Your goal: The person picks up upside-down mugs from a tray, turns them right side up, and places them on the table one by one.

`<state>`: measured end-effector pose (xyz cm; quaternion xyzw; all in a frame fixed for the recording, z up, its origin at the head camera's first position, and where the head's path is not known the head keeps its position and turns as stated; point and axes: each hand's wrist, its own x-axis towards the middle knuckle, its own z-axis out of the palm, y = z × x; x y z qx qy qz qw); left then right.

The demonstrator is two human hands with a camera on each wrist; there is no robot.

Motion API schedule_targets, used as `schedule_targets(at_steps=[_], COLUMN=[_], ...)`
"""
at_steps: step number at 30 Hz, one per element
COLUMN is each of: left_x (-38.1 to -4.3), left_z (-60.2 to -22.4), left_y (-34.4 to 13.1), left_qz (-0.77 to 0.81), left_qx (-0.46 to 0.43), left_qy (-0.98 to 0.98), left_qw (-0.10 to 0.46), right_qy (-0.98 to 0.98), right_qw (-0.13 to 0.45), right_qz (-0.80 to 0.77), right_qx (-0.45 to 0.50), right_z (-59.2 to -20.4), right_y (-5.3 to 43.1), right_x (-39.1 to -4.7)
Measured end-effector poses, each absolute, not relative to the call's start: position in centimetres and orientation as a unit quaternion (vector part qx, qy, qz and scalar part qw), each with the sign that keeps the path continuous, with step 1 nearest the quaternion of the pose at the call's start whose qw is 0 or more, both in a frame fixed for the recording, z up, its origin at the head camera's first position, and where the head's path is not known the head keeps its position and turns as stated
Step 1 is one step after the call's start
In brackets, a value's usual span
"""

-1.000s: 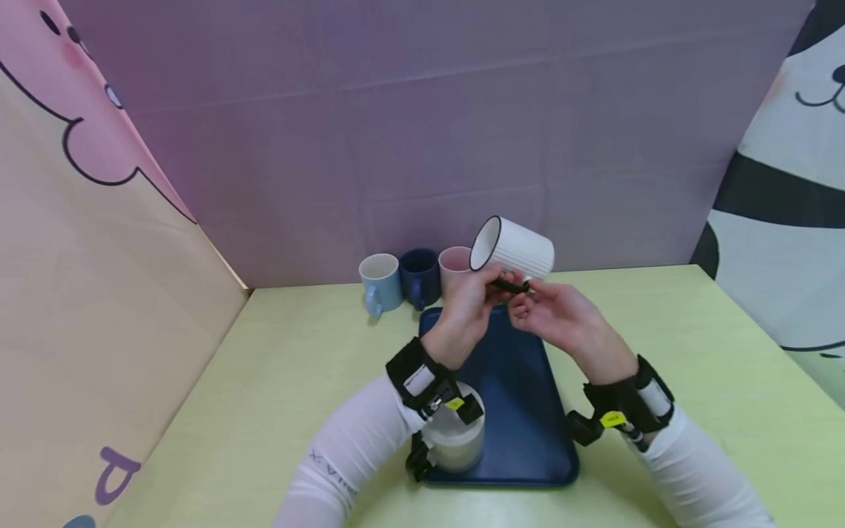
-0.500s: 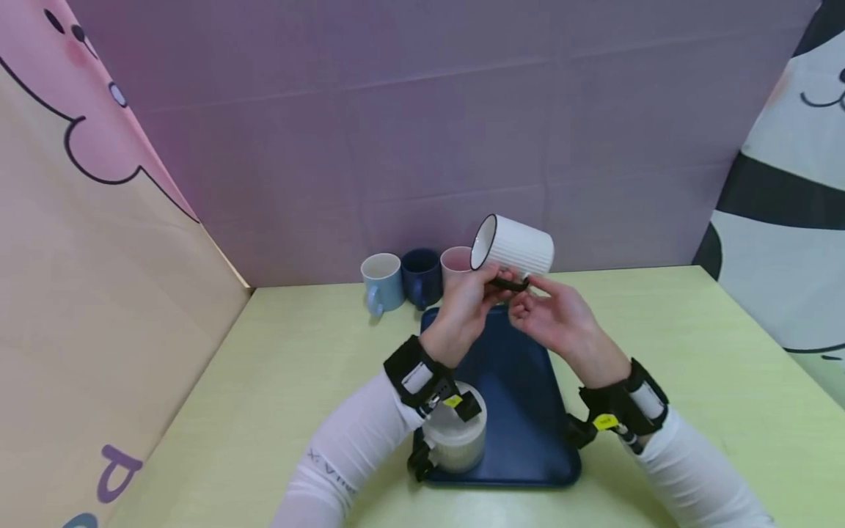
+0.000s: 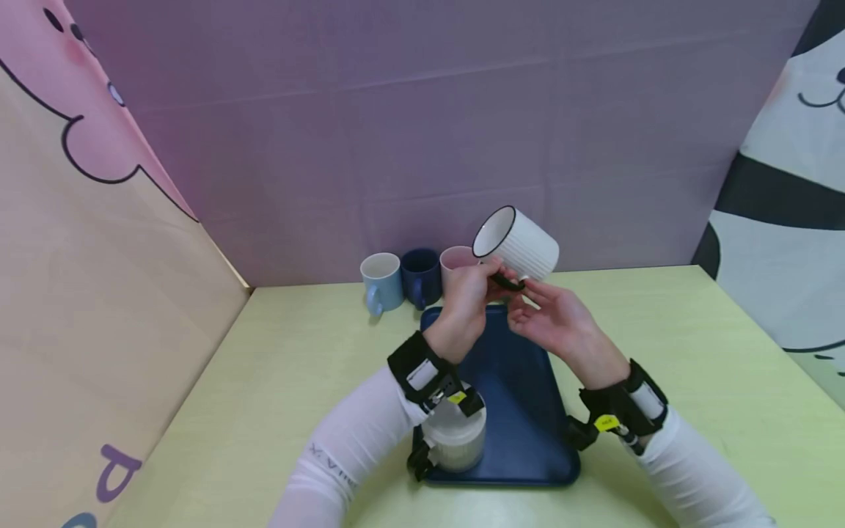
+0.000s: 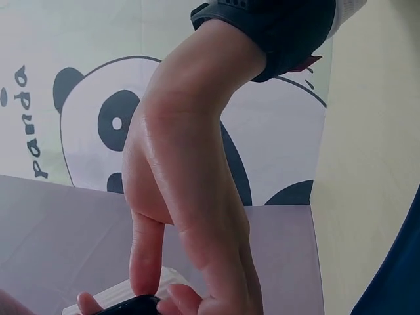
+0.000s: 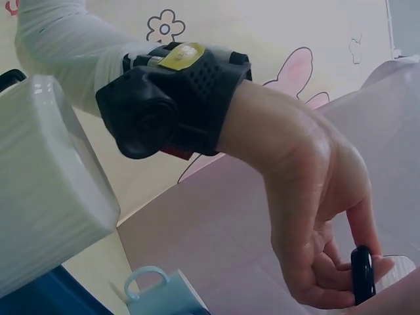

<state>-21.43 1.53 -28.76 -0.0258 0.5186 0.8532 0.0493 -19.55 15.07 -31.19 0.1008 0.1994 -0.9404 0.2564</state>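
A white ribbed mug (image 3: 528,249) with a black rim and black handle (image 3: 507,283) is held tilted above the far end of the tray, its mouth facing up to the left. My left hand (image 3: 462,312) pinches the handle near the rim; the right wrist view shows those fingers at the handle (image 5: 361,275). The fingertips of my right hand (image 3: 557,319) pinch the handle's other end, near the mug's base. Seen from the left wrist, one finger of the right hand (image 4: 197,177) presses on the black handle (image 4: 134,305).
A dark blue tray (image 3: 521,411) lies below, with another white ribbed mug (image 3: 455,444) upside down at its near left corner. Behind stand a light blue mug (image 3: 381,282), a navy mug (image 3: 421,277) and a pink mug (image 3: 455,259), partly hidden. A purple backdrop (image 3: 422,132) borders the table.
The held mug has tipped so that its mouth is higher and turned more upward. Both hands keep their hold on the handle, almost in place.
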Motion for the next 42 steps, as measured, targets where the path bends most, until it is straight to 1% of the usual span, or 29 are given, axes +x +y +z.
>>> schedule_targets(at_steps=[13,17,22,26,35,42], left_x=[-21.7,-21.7,-21.8,-21.9,-22.3,-22.9], left_z=[-29.1,-29.1,-29.0,-28.9,-28.6,-28.6], left_y=[2.3,2.6,3.1,3.7,4.7,5.5], left_qz=[0.872,0.875,0.872,0.87,0.865,0.858], left_qx=[-0.017,-0.021,-0.025,-0.044,-0.068,-0.077], left_qy=[0.487,0.481,0.484,0.487,0.495,0.505], left_qw=[0.054,0.054,0.061,0.059,0.057,0.058], right_qy=[0.223,0.255,0.328,0.426,0.648,0.797], right_qw=[0.272,0.262,0.224,0.187,0.061,-0.035], right_qz=[-0.932,-0.928,-0.917,-0.885,-0.758,-0.602], right_qx=[0.089,0.064,0.034,0.004,-0.039,-0.044], right_z=[-32.0,-32.5,-33.0,-33.4,-34.5,-35.5], right_y=[15.7,16.0,16.2,16.3,17.0,18.3], right_x=[-19.6,-19.4,-19.0,-18.8,-18.7,-19.0])
